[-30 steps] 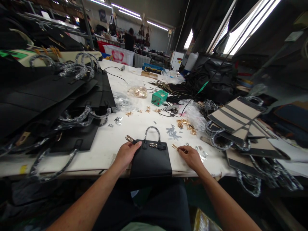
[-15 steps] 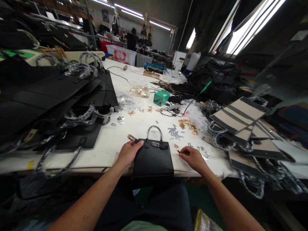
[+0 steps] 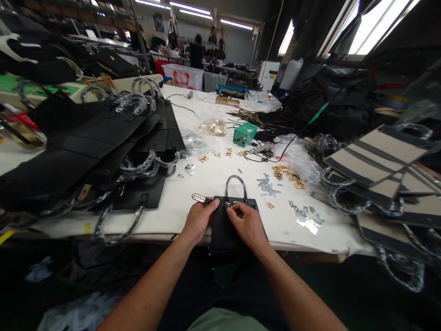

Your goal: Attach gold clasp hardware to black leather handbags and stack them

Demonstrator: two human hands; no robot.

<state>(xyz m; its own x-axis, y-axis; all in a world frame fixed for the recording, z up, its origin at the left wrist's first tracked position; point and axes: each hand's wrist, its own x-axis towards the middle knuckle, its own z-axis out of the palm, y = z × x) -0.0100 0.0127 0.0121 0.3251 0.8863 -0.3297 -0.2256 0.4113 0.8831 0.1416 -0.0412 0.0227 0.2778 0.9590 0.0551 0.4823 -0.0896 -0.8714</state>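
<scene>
A small black handbag (image 3: 223, 234) lies at the table's near edge, its lower part hanging over. Its arched handle (image 3: 235, 180) is wrapped in clear film. My left hand (image 3: 200, 219) grips the bag's upper left side, thumb on top. Beside that thumb sticks out a strap end with a gold-rimmed plate (image 3: 199, 197). My right hand (image 3: 245, 221) is closed in a pinch near the handle's base, with a glint of a small gold metal fitting (image 3: 228, 205) at its fingertips. The fingers hide most of the fitting and the bag's front clasp.
On the white table (image 3: 193, 225) are gold fittings (image 3: 288, 174), grey metal strips (image 3: 267, 185), clear plastic pieces (image 3: 305, 215) and a gold piece (image 3: 271, 205). A green box (image 3: 245, 134) with a cord stands behind. Black bags (image 3: 103, 138) pile up left, beige-and-black panels (image 3: 375, 161) right.
My right hand has moved left from the table onto the bag's top, carrying the small gold fitting. My left hand stays on the bag's left side. The view has shifted slightly.
</scene>
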